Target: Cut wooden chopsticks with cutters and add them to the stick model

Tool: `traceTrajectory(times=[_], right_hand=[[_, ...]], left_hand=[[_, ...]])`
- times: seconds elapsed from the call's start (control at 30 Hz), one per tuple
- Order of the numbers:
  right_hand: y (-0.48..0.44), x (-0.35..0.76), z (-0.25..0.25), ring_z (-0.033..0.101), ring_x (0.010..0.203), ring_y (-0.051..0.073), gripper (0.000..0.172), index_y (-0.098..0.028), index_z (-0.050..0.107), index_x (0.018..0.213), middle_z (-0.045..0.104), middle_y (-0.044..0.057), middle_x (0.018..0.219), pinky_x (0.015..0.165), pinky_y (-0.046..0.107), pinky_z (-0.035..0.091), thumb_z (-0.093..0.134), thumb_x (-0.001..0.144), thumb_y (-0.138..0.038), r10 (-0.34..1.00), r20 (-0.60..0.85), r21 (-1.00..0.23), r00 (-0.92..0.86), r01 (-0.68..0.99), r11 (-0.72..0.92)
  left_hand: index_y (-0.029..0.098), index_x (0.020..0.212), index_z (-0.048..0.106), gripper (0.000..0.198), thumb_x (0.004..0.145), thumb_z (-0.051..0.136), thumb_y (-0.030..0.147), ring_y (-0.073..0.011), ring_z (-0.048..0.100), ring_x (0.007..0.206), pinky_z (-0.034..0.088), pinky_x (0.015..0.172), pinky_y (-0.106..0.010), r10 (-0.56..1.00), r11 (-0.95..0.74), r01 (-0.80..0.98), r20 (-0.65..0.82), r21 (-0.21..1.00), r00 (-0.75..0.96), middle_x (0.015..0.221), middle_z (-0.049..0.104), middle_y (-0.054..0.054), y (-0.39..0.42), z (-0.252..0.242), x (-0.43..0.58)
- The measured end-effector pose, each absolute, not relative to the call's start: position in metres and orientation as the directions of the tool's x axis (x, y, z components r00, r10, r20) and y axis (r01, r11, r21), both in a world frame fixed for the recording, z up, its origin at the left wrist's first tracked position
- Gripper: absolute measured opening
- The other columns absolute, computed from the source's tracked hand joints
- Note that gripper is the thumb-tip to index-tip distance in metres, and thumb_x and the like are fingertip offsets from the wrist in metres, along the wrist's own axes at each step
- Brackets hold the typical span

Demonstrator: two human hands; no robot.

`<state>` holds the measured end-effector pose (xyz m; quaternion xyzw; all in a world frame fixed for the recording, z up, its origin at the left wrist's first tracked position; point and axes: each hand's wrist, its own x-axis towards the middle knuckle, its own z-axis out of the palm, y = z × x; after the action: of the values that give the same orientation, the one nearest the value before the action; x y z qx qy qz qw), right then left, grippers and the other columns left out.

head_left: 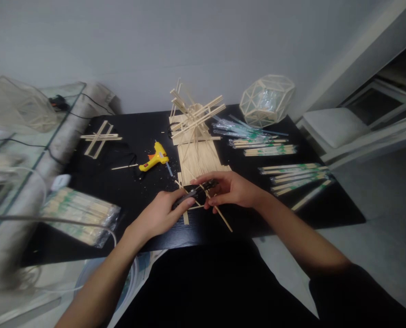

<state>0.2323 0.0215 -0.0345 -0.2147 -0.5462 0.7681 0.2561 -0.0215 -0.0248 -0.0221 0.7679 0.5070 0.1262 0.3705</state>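
Observation:
My left hand is closed around the handle of a dark hand tool that looks like pliers. The tool's head points right, towards my right hand. My right hand pinches a thin wooden chopstick, which slants across the tool's head; its contact with the jaws is too blurred to make out. Just beyond both hands lies a flat panel of chopsticks set side by side. On the panel's far part stands a structure of crossed sticks. A few short sticks stick out under my left hand.
A yellow glue gun lies left of the panel, with crossed sticks farther left. Wrapped chopsticks lie in a large pack at left and bundles at right. A stick-frame polyhedron stands at the back right. A cable crosses the left.

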Motion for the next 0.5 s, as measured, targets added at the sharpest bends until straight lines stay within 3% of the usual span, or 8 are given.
traceTrajectory(times=[0.17,0.37,0.5], right_hand=[[0.0187,0.2324,-0.0363,0.078,0.084,0.018,0.057,-0.019,0.066,0.134,0.077,0.002,0.092,0.07,0.03,0.068,0.085,0.08,-0.018,0.624,-0.071,-0.933,-0.779,-0.17,-0.318],[0.0177,0.2332,-0.0361,0.079,0.084,0.019,0.058,-0.019,0.066,0.134,0.078,0.005,0.099,0.069,0.03,0.068,0.087,0.08,-0.022,0.641,-0.083,-0.939,-0.763,-0.156,-0.307],[0.0174,0.2375,-0.0335,0.079,0.082,0.019,0.067,-0.019,0.059,0.145,0.077,0.001,0.082,0.071,0.03,0.067,0.085,0.083,-0.023,0.662,-0.089,-0.954,-0.744,-0.127,-0.271]], left_hand=[[0.02,0.104,0.07,0.047,0.105,0.039,0.056,-0.0183,0.064,0.065,0.044,0.065,-0.03,0.868,-0.23,0.706,-0.187,0.67,0.46,0.075,0.07,-0.002,-0.0259,-0.0251,-0.0217],[0.02,0.094,0.069,0.049,0.104,0.038,0.058,-0.0179,0.062,0.06,0.041,0.062,-0.03,0.881,-0.23,0.746,-0.192,0.625,0.433,0.068,0.067,-0.001,-0.0265,-0.0271,-0.0222],[0.022,0.085,0.066,0.049,0.103,0.041,0.059,-0.0179,0.062,0.06,0.041,0.064,-0.03,0.901,-0.201,0.758,-0.187,0.621,0.392,0.064,0.063,0.001,-0.0254,-0.0286,-0.028]])
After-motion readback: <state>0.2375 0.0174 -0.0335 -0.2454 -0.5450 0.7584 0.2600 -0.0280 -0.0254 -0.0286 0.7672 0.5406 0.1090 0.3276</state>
